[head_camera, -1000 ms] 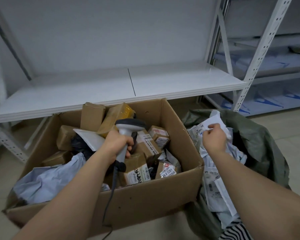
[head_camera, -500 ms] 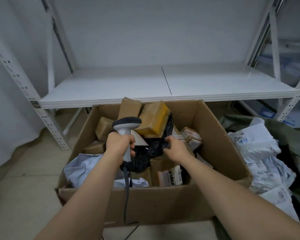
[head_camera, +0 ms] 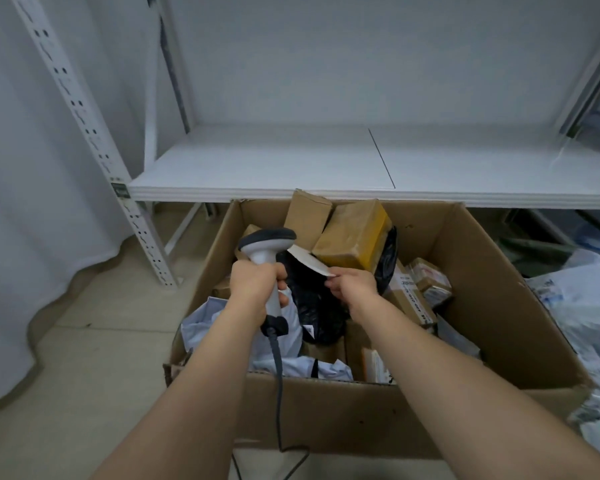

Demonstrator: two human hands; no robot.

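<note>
1. White steel shelf (head_camera: 291,164) runs just behind the open cardboard box (head_camera: 492,299), which sits on the floor heaped with parcels.
2. Over the box's left half, the left hand (head_camera: 257,282) is wrapped around the handle of the barcode scanner (head_camera: 269,242). The scanner's head is up and faces the back of the box, probably so it is ready to read a label. Its cable (head_camera: 278,375) hangs over the box's front wall.
3. At the box's middle, the right hand (head_camera: 352,285) pinches the near end of a white slip (head_camera: 309,259). The slip lies on a black plastic parcel (head_camera: 312,306), and I cannot tell whether it is that parcel's label or a separate envelope. The pinch looks meant to lift or turn the slip toward the scanner.
4. The two hands are close together but not touching, with the black plastic parcel between them.
5. A yellow-taped parcel (head_camera: 357,237) leans against the box's back wall, just behind the slip, and may crowd the lift.
6. Pale mailers (head_camera: 586,306) are heaped outside the box's right wall.
</note>
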